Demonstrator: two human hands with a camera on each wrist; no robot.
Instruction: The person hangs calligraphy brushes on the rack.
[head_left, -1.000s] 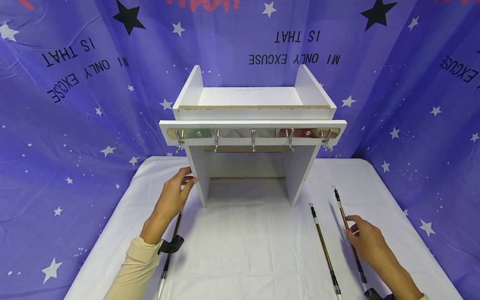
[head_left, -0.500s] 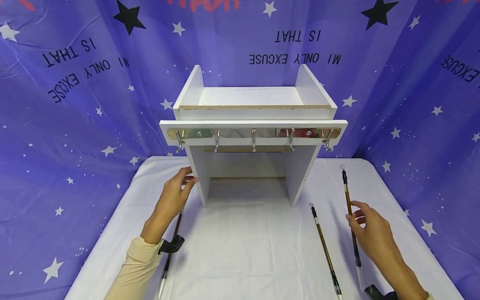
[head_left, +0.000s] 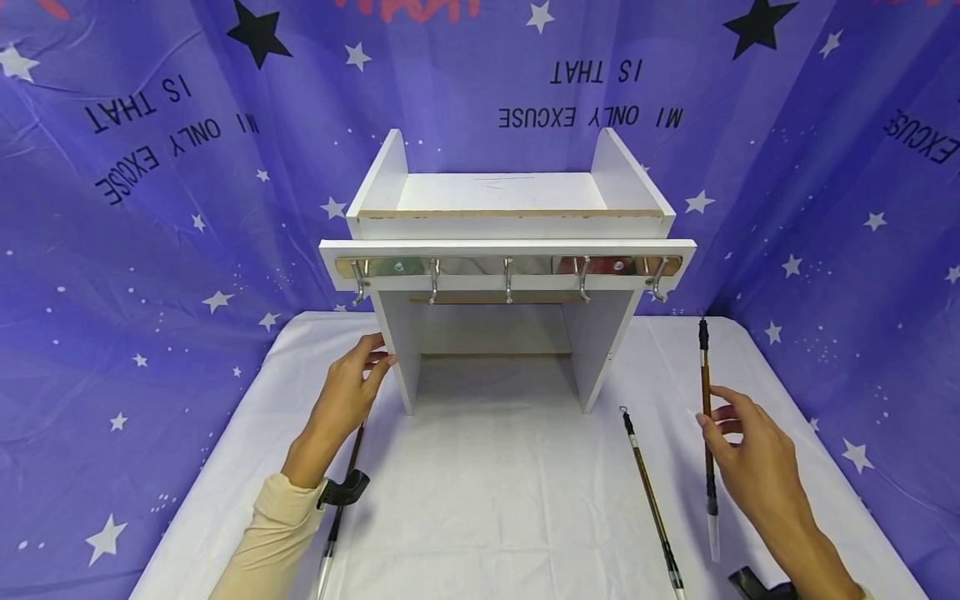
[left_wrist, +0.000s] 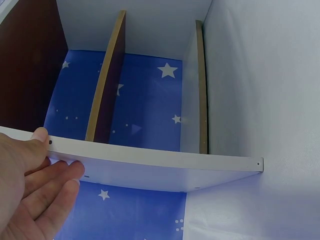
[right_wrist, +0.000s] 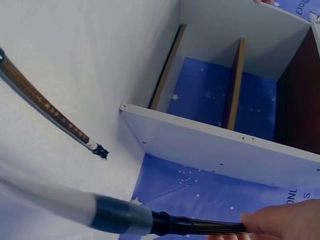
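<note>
Pinching the middle of a brown-handled brush [head_left: 707, 379] between thumb and fingers: right hand [head_left: 757, 458], right side of the head frame. Brush stands nearly upright there, loop uppermost, pale cap below. Some of the right fingers are hidden behind the palm; in the right wrist view the cap looms blurred at lower left and runs off the edge.

Left hand [head_left: 345, 400], left of centre: gripping the side panel of a white shelf unit [head_left: 506, 227], thumb on the front edge, fingers on the outer face. Fingertips partly hidden by the panel.

Second brush [head_left: 648, 496] lies at lower right, lower end cut off. Third brush [head_left: 356, 446], lower left, passes behind the left hand and the black wrist mount [head_left: 343, 489]; its lower end is also cut off.

Writing: purple curtain [head_left: 465, 92] reads "IS THAT" and "MI ONLY EXCUSE", upside down; red lettering [head_left: 408, 8] cropped by the top edge, illegible. Gold characters [right_wrist: 52, 109] on a brush handle in the right wrist view, too small to read.

Hook rail [head_left: 528, 267], five metal hooks, crosses the unit's front and blocks part of its interior. White tablecloth [head_left: 487, 508] underneath, creased.
</note>
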